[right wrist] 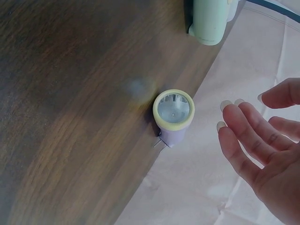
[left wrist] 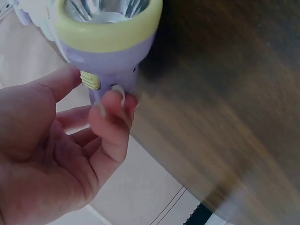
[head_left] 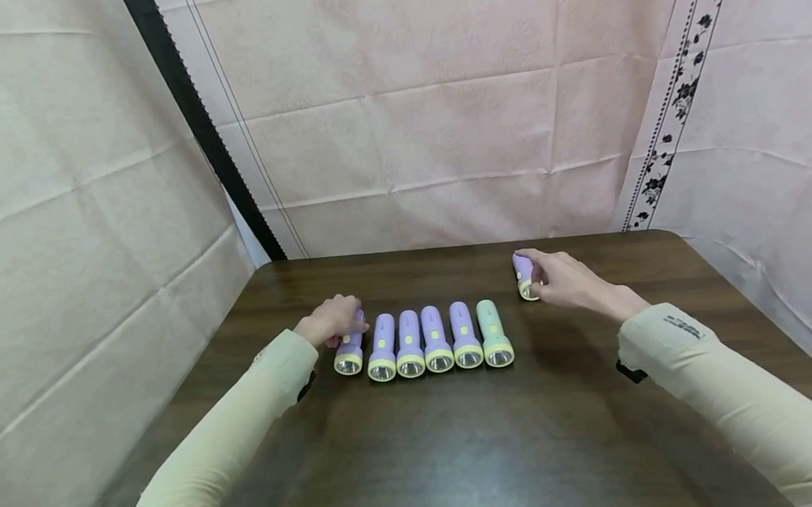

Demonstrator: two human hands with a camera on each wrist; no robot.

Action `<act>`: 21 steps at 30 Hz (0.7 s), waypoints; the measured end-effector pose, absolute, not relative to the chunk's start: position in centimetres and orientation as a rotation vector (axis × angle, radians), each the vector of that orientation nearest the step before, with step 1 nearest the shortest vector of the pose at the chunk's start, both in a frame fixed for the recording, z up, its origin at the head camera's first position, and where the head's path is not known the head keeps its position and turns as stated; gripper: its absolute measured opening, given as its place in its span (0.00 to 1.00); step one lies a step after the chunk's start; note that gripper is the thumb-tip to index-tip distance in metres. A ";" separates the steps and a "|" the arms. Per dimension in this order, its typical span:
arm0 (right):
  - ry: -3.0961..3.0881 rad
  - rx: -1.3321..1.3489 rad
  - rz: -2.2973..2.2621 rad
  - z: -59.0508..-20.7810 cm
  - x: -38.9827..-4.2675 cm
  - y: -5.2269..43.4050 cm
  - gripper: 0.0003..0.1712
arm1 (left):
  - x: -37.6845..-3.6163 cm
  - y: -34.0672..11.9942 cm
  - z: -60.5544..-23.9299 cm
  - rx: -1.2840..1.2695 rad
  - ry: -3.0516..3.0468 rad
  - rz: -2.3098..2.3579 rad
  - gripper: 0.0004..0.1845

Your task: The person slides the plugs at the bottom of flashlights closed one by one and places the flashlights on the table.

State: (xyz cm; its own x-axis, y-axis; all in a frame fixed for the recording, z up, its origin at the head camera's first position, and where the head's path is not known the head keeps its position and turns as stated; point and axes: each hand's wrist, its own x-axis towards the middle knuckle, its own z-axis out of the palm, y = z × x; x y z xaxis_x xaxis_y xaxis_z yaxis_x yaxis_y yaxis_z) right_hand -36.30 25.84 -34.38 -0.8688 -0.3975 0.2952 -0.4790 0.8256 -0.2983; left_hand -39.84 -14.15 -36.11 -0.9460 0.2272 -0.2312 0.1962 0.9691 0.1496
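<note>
My left hand (head_left: 339, 320) grips a purple flashlight (head_left: 349, 355) with a yellow rim at the left end of a row. In the left wrist view, its thumb and fingers (left wrist: 112, 117) pinch the body below the yellow switch (left wrist: 90, 80). My right hand (head_left: 564, 279) is beside another purple flashlight (head_left: 524, 276) near the table's far edge. The right wrist view shows this flashlight (right wrist: 173, 115) lens up, with two thin prongs sticking out from its side. There, the right hand (right wrist: 267, 145) is apart from it, its fingers loosely bent around nothing.
Between the hands lie several purple flashlights (head_left: 409, 345) side by side, lenses towards me. A green flashlight (head_left: 495, 333) closes the row on the right. They lie on a dark wooden table (head_left: 418, 447). Pale cloth (head_left: 440, 127) hangs behind and at both sides.
</note>
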 end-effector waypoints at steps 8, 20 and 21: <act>-2.792 0.662 0.541 -34.2 -36.3 26.5 0.34 | -39.9 -13.6 -36.5 0.272 2.844 0.135 0.29; -2.792 0.616 0.498 -33.4 -35.8 27.7 0.33 | -40.7 -10.9 -33.6 0.299 2.989 -0.003 0.18; -2.791 0.613 0.503 -33.4 -35.8 27.8 0.33 | -40.9 -10.0 -33.1 0.329 3.033 -0.013 0.18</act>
State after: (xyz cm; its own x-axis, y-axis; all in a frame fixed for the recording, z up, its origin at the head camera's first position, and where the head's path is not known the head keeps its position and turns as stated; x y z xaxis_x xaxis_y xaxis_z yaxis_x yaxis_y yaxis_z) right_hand -35.77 27.82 -33.43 -0.8833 -0.3592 0.3012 -0.4418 0.8527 -0.2787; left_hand -40.92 -10.01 -33.13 -0.9727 0.2135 -0.0910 0.2143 0.9768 0.0011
